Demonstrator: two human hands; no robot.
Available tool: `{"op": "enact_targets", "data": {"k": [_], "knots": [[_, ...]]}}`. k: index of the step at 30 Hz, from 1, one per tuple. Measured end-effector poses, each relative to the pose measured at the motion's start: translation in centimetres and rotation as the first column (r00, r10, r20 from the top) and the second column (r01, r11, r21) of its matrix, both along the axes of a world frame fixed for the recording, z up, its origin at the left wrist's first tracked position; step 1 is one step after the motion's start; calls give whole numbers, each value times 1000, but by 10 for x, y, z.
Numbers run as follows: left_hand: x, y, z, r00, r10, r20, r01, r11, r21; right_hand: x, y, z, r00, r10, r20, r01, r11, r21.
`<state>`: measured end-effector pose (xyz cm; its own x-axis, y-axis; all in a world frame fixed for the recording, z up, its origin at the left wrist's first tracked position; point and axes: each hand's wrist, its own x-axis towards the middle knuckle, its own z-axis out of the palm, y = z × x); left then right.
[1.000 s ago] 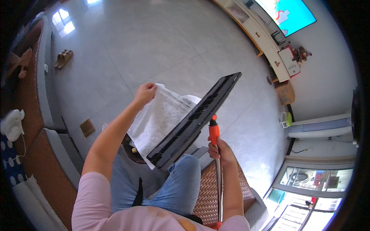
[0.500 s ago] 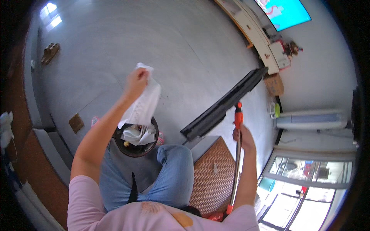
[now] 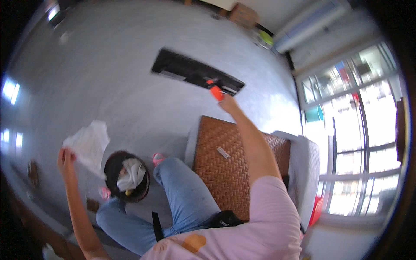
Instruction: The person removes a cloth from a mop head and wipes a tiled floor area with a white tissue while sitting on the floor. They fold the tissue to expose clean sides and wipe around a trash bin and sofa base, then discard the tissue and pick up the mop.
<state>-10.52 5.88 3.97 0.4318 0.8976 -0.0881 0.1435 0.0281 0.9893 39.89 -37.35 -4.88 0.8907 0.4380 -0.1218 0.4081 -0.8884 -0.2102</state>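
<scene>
Pinched in my left hand (image 3: 66, 157) is a limp white wipe sheet (image 3: 89, 143), held by one edge out to the left. Its lower corner hangs at the rim of a dark round trash bin (image 3: 145, 184) between my feet. Crumpled white material (image 3: 131, 174) lies inside the bin. With my right arm stretched forward, my right hand (image 3: 227, 104) grips a flat mop at its orange-red joint (image 3: 216, 93). The mop's long black head (image 3: 186, 68) is held out over the grey floor; its pole cannot be made out here.
A woven brown seat mat (image 3: 212, 173) covers the bench on my right, with a small pale label (image 3: 223, 152) on it. Farther off are a cardboard box (image 3: 243, 16), a green round item (image 3: 265, 39) and glazed doors (image 3: 346, 130). Brown slippers (image 3: 33, 173) lie at far left.
The view has swung right. My left hand has drawn the white sheet away to the left of the bin. The mop head has turned and now lies crosswise ahead of my outstretched right arm.
</scene>
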Motion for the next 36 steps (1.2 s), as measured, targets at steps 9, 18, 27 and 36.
{"op": "enact_targets", "data": {"k": [9,18,27,36], "knots": [[7,-16,15,987,-132,-89,129,991,-42,-45,-66,-47,931,-364,-3,362,927,-101],[32,-16,11,970,-215,-117,211,976,-45,-33,-134,-59,909,-396,129,411,903,-123],[50,-36,29,832,-247,-496,456,815,358,-41,-160,-40,904,-389,179,414,901,-132],[38,28,-5,946,-313,-85,312,950,-26,-67,-238,-20,864,-497,79,504,852,-145]]}}
